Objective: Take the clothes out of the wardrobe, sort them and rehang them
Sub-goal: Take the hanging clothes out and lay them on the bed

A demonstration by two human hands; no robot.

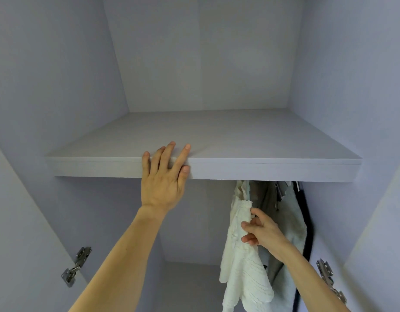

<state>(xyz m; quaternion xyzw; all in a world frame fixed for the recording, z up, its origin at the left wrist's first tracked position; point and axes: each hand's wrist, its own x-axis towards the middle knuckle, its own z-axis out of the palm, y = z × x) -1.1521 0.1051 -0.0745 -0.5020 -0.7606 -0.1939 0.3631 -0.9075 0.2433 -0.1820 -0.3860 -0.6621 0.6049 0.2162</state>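
Observation:
I look into an open pale lilac wardrobe. My left hand (164, 179) rests on the front edge of the shelf (273, 170), fingers straight and laid over its top, thumb against its face. Under the shelf at the right hang several clothes: a white textured garment (239, 266), a grey-brown one (267, 199), a pale green one (293, 221) and a dark one (306, 210). My right hand (262, 230) pinches the white garment near its upper part, thumb and fingers curled round the fabric. The rail and hangers are hidden behind the shelf.
The shelf top holds nothing in view. The hanging space under the shelf on the left shows only the back wall. Metal door hinges sit on the left side panel (76, 266) and the right side panel (329, 280).

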